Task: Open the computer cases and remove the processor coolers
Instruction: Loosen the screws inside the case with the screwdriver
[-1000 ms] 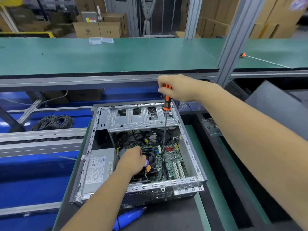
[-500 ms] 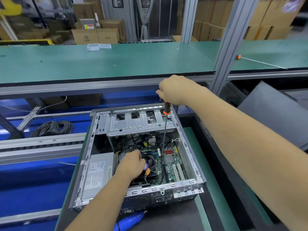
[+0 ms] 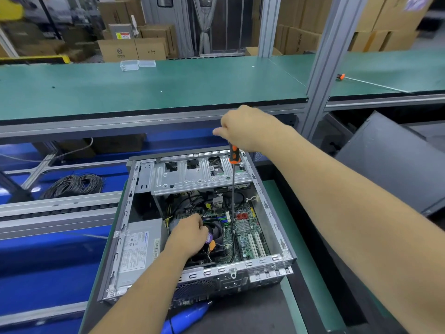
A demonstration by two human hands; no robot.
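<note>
Little moved, right hand still gripping screwdriver, left hand holding processor cooler inside open computer case

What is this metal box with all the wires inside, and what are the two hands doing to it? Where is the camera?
The camera sits on a person's head, looking down at their own two hands. The metal box is an open computer case with its side cover off, so you see the green circuit board inside. The silver block at the left is the power supply, which feeds electricity. The left hand grips the processor cooler, a little fan that keeps the computer's brain cool. The right hand holds a long screwdriver with an orange and black handle, pointing down at the board near the cooler. The case rests on a workbench, with a green shelf behind it.
</note>
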